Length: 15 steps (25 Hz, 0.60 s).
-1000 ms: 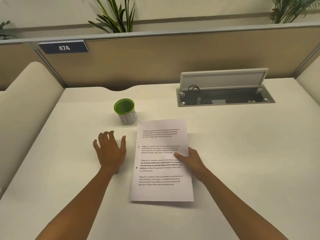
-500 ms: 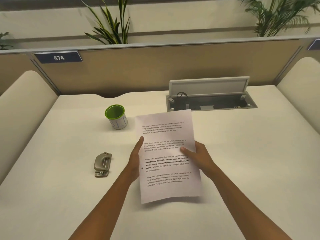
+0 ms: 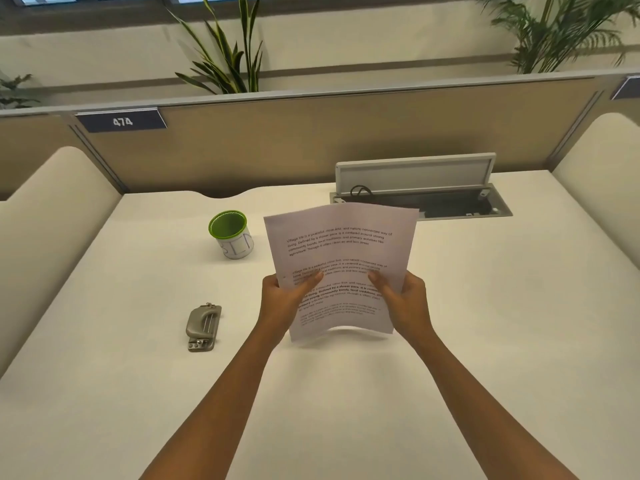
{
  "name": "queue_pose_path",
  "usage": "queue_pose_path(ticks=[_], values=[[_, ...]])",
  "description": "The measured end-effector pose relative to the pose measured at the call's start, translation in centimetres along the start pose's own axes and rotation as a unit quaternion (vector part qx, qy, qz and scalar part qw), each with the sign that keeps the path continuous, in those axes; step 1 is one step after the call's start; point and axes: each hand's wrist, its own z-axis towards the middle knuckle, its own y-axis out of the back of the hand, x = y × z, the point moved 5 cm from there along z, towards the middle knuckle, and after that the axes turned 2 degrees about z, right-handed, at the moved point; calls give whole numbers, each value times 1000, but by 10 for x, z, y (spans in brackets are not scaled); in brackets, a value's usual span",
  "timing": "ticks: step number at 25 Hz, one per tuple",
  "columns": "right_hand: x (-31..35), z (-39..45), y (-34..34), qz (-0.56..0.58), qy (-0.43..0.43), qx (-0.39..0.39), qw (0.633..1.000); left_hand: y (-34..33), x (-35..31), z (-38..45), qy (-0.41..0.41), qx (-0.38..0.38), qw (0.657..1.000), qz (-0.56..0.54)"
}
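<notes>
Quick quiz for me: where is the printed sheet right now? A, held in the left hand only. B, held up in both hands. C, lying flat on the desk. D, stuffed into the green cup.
B: the left hand and the right hand each pinch a side edge of the sheet, whose lower edge curls above the desk.

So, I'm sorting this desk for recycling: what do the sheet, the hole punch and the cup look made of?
The sheet: thin matte white paper, bowing along its lower edge. The hole punch: probably metal, dull grey sheen. The cup: unclear, perhaps plastic or card; white wall, green rim.
</notes>
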Motion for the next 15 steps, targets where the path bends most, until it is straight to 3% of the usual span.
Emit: queue_pose_path(ticks=[15], values=[[-32, -12, 9, -11, -34, 8, 999, -10, 33, -14, 44, -13, 999, 15]])
